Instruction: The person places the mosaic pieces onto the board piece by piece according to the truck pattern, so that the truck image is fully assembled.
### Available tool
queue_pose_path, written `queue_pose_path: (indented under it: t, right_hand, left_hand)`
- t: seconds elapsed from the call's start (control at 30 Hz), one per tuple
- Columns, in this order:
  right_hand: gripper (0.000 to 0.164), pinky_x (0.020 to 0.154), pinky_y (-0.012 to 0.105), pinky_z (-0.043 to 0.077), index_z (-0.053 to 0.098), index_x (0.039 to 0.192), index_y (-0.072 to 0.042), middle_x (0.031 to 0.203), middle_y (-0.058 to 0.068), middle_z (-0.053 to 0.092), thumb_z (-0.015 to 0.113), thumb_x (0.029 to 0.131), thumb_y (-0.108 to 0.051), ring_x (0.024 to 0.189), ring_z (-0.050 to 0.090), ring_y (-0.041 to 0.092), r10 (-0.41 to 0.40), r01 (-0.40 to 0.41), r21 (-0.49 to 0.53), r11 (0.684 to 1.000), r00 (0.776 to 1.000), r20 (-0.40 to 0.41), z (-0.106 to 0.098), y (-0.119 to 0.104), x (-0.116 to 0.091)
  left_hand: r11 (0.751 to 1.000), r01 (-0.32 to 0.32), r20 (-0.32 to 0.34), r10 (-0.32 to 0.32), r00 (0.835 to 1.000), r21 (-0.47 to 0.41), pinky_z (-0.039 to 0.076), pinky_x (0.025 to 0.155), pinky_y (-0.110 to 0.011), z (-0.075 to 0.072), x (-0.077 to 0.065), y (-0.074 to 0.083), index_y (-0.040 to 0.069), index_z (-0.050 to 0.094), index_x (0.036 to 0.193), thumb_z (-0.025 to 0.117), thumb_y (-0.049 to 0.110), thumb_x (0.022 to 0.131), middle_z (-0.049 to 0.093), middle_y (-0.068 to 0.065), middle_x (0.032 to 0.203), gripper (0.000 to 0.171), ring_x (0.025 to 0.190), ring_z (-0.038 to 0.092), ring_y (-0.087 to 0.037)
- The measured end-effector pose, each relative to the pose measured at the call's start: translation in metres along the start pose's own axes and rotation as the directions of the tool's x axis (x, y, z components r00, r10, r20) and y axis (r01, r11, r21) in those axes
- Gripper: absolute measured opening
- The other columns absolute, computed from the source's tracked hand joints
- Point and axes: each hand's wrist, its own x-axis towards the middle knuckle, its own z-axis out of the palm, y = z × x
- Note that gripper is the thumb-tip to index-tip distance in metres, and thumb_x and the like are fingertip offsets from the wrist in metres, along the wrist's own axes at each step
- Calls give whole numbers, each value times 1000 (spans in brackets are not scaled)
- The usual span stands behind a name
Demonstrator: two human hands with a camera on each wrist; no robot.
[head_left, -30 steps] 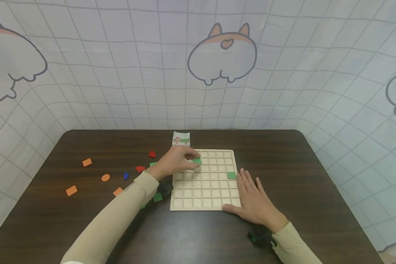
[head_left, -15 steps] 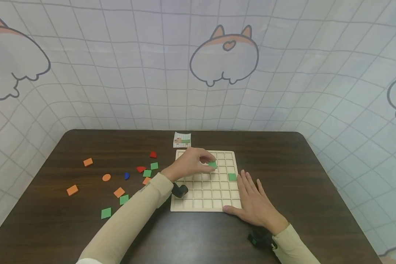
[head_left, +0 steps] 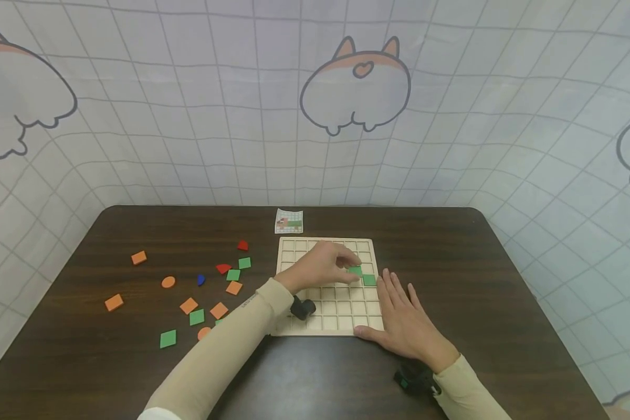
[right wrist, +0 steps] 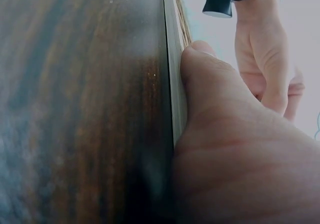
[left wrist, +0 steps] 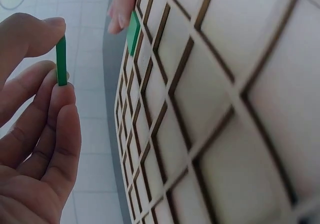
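as right hand touches board, left hand pinches green tile.

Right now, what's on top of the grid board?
A green tile lies on the grid board, rightmost column. The left hand pinches another green tile over the board. In the head view, that hand hides some cells.

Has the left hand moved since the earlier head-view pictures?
Yes. Against the grid board, the left hand has moved right and slightly toward the person, bringing its pinched tile closer to the green square on the board.
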Motion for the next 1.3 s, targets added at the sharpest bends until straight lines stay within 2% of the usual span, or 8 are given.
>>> queue_pose_path:
  t: [0.23,0.43,0.57,0.8,1.1,1.3]
  right_hand:
    - [121,127,69,12,13,165,-1,175,21,7,51,87,-85,163,9,39,2,-2,7,1000,1000,11,-1,0,0]
    - [120,127,70,13,14,165,-1,174,22,8,50,87,-85,163,10,40,-6,6,7,1000,1000,2,-2,-2,0]
    - [120,127,70,13,14,165,-1,174,22,9,50,87,-85,163,10,40,-3,3,4,1000,1000,4,-2,-2,-1]
    - [120,127,70,14,13,165,-2,174,21,9,50,87,-85,163,10,39,-13,13,3,1000,1000,-4,-3,0,-1]
    - [118,127,69,15,14,166,-4,174,20,11,49,88,-85,163,11,38,-9,9,19,1000,1000,-4,-3,0,-1]
    - [118,127,68,15,14,166,-4,174,19,10,48,87,-86,163,11,37,-11,11,12,1000,1000,-4,-3,1,-1]
  left_hand:
    - [999,10,48,-9,999,-38,57,89,-22,14,6,4,7,77,120,80,21,89,79,-5,116,35,99,72,-13]
    - [999,9,84,-5,996,-40,56,86,-20,24,9,3,9,78,117,81,21,88,80,-4,112,32,94,70,-8]
    - [1000,-12,94,12,995,3,56,84,-19,31,10,3,11,79,117,82,22,88,80,-2,110,31,91,69,-6]
    - [992,-13,121,-2,993,123,54,82,-18,38,13,8,14,78,120,80,27,90,79,3,108,33,90,66,-3]
    - [986,-42,137,20,990,160,54,78,-16,46,17,10,13,79,118,79,25,91,80,2,105,30,85,67,-1]
    - [988,-16,116,-2,993,154,54,78,-17,48,16,13,14,78,122,80,25,91,80,2,108,33,86,67,-3]
